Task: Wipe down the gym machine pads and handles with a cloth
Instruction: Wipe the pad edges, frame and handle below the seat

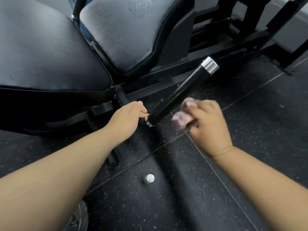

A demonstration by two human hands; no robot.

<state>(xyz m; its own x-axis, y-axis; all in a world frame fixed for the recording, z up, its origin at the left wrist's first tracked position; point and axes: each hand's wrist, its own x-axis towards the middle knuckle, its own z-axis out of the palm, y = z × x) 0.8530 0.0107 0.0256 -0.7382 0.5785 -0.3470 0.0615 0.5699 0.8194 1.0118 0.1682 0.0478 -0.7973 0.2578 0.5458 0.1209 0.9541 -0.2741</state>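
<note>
Looking down, I see the dark speckled rubber tile floor [250, 130] filling the lower and right part of the view. At my left a broad black vinyl pad [41, 52] lies nearly flat. Just beyond it a second black cushioned pad [123, 34] tilts upward, its surface showing a dull grey sheen. The machine's black metal frame [250, 40] runs behind and beneath both pads. From low in that frame a black cylindrical handle with silver collars at both ends [180, 95] slants up and away to the right. My left hand [128, 119] grips the bar just below the handle's lower collar, fingers wrapped round it. My right hand [210, 124] sits to the right of the handle's lower half, blurred, its fingers curled tightly round a crumpled pinkish-white cloth [181, 120]. The cloth bulges out on the side of my fist that faces the handle and lies just beside it. Through the blur I cannot tell whether cloth and handle touch. A grey shoe [80, 217] shows under my left forearm at the bottom edge. A small silver-and-white capped bottle [148, 178] stands on the floor between my forearms, well apart from both hands.
</note>
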